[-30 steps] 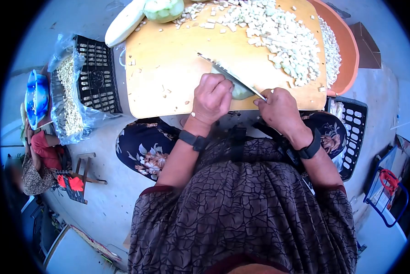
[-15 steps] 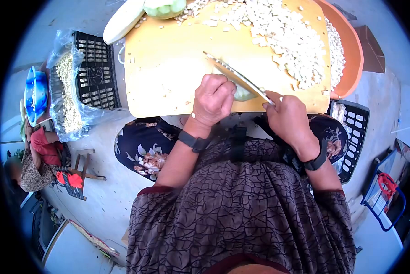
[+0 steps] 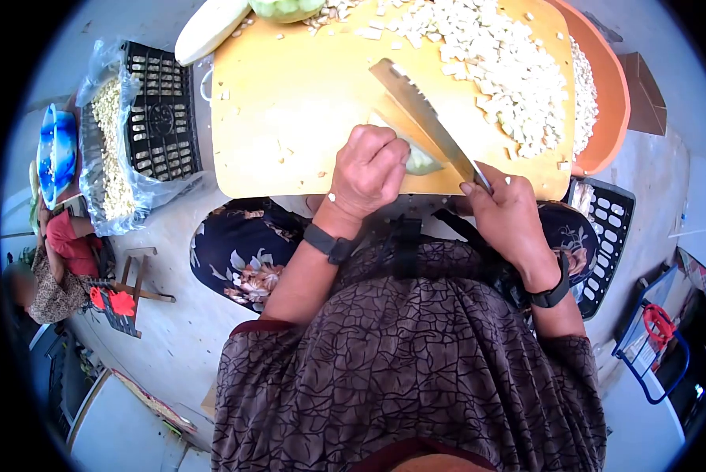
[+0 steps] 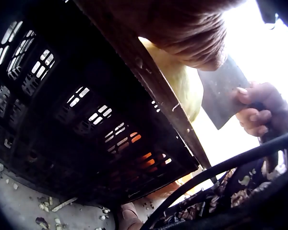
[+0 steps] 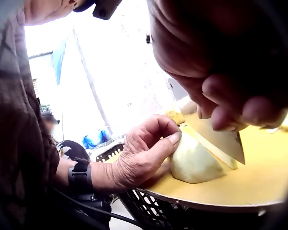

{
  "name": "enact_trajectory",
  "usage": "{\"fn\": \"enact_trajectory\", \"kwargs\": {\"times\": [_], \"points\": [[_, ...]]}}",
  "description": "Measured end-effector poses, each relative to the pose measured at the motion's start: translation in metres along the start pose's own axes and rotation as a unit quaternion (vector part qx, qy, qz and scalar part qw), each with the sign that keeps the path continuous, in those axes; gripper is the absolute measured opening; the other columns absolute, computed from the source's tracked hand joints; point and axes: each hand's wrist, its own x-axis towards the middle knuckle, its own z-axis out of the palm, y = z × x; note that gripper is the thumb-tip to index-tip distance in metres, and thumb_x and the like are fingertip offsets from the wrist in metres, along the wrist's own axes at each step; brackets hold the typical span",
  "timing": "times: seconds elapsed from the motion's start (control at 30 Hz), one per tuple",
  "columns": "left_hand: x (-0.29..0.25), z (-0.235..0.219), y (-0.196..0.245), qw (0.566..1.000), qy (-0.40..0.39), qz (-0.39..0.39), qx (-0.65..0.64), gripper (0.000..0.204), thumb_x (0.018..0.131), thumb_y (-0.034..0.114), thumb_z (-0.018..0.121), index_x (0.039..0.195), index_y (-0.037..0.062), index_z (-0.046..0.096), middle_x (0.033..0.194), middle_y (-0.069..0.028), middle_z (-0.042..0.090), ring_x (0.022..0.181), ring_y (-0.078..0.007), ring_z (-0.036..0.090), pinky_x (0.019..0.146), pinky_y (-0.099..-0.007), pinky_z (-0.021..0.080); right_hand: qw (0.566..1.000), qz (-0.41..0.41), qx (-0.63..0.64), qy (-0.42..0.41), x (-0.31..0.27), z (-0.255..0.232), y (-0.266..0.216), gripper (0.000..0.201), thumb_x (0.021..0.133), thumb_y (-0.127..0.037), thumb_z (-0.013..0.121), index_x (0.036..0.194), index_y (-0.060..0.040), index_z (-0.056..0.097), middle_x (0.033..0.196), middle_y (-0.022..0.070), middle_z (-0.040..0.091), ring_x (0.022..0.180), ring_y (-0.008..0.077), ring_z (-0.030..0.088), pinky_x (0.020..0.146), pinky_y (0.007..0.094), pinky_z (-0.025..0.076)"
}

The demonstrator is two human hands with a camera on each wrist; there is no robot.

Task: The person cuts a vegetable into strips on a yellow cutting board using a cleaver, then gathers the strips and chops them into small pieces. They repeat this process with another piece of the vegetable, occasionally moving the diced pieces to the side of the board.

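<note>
My left hand [image 3: 369,173] holds a peeled, pale-green gourd-like piece [image 5: 197,160] at the near edge of the yellow cutting board [image 3: 290,118], fingers curled and thumb against it. In the right wrist view a slice [image 5: 216,151] stands along its cut side. My right hand [image 3: 506,208] grips the handle of a wide-bladed kitchen knife [image 3: 428,114], whose blade slants away to the far left, beside the piece. From the left wrist, the blade shows just past my left fingers. A heap of small pale cubes [image 3: 518,94] covers the board's right side.
A long whitish vegetable [image 3: 211,31] and a rounder green one [image 3: 286,6] lie at the far left. An orange basin [image 3: 608,102] of cubes stands right of the board. Black crates [image 3: 160,118] flank it, one beside a plastic bag of cubes [image 3: 109,149]. Another person [image 3: 58,275] sits at left.
My right hand has moved right with the knife, and the blade has tilted so its flat side shows. The left hand stays on the piece. The head view has shifted slightly.
</note>
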Motion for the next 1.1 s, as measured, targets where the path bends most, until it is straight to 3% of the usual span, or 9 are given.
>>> {"fn": "enact_trajectory", "kwargs": {"times": [0.27,0.47,0.57,0.77,0.87,0.97,1.07,1.1], "points": [[-0.001,0.000,-0.001,1.000,-0.002,0.000,-0.007,0.027,0.068,-0.007,0.071,0.092,0.0046,0.063,0.090,-0.0093,0.059,0.080,-0.0305,0.058,0.069,-0.0381,0.050,0.999,0.048,0.016,-0.001,-0.010,-0.017,-0.033,0.023,0.089,-0.010,0.066,0.111,-0.0017,0.071,0.059,0.0209,0.058,0.051,0.0367,0.057,0.052,0.0405,0.046],[-0.002,-0.001,0.001,1.000,-0.014,-0.015,-0.012,0.027,0.068,-0.007,0.068,0.093,0.0031,0.064,0.090,-0.0102,0.060,0.081,-0.0324,0.059,0.069,-0.0392,0.051,0.995,-0.070,-0.056,0.038,-0.021,-0.020,-0.030,0.024,0.087,-0.010,0.069,0.110,-0.0028,0.071,0.060,0.0199,0.060,0.056,0.0383,0.063,0.053,0.0419,0.049],[0.004,-0.003,0.004,1.000,-0.001,0.000,0.022,0.023,0.064,-0.003,0.067,0.086,0.0016,0.065,0.087,-0.0095,0.059,0.077,-0.0279,0.059,0.065,-0.0367,0.051,0.987,-0.124,-0.101,0.022,-0.028,-0.018,-0.031,0.026,0.085,-0.009,0.070,0.111,-0.0040,0.069,0.063,0.0200,0.061,0.060,0.0389,0.065,0.056,0.0434,0.051],[-0.005,-0.001,0.001,0.998,-0.018,0.007,0.063,0.020,0.062,0.000,0.070,0.082,0.0023,0.068,0.079,-0.0096,0.057,0.070,-0.0291,0.057,0.061,-0.0380,0.048,0.981,-0.114,-0.152,-0.031,-0.036,-0.024,-0.037,0.034,0.081,-0.004,0.068,0.115,-0.0014,0.063,0.071,0.0191,0.065,0.064,0.0390,0.065,0.059,0.0462,0.051],[-0.005,-0.003,0.002,0.998,-0.019,0.010,0.066,0.024,0.062,0.000,0.070,0.086,0.0028,0.070,0.079,-0.0096,0.059,0.070,-0.0295,0.058,0.061,-0.0379,0.049,0.986,-0.075,-0.140,-0.041,-0.040,-0.028,-0.043,0.034,0.083,0.000,0.067,0.117,0.0013,0.067,0.078,0.0238,0.066,0.071,0.0389,0.067,0.065,0.0407,0.053],[-0.009,-0.001,-0.001,0.998,-0.019,0.016,0.061,0.027,0.062,0.000,0.070,0.089,0.0024,0.071,0.081,-0.0100,0.062,0.072,-0.0299,0.061,0.062,-0.0377,0.051,0.988,-0.079,-0.130,-0.035,-0.044,-0.027,-0.038,0.034,0.083,0.000,0.067,0.117,0.0026,0.066,0.077,0.0227,0.066,0.068,0.0387,0.066,0.063,0.0413,0.052],[-0.017,-0.003,-0.001,0.996,-0.055,-0.013,0.074,0.024,0.071,0.010,0.072,0.094,0.0036,0.071,0.094,-0.0133,0.071,0.085,-0.0338,0.068,0.074,-0.0437,0.054,0.984,-0.072,-0.151,-0.058,-0.045,-0.031,-0.035,0.038,0.083,0.000,0.067,0.120,0.0030,0.064,0.074,0.0206,0.064,0.066,0.0380,0.064,0.061,0.0426,0.050],[-0.015,-0.003,0.000,0.996,-0.050,-0.003,0.078,0.026,0.067,0.008,0.071,0.093,0.0034,0.071,0.092,-0.0128,0.069,0.083,-0.0331,0.067,0.071,-0.0420,0.054,0.983,-0.072,-0.158,-0.064,-0.046,-0.032,-0.034,0.039,0.082,0.001,0.067,0.121,0.0029,0.063,0.074,0.0199,0.064,0.065,0.0376,0.063,0.060,0.0430,0.049]]}}
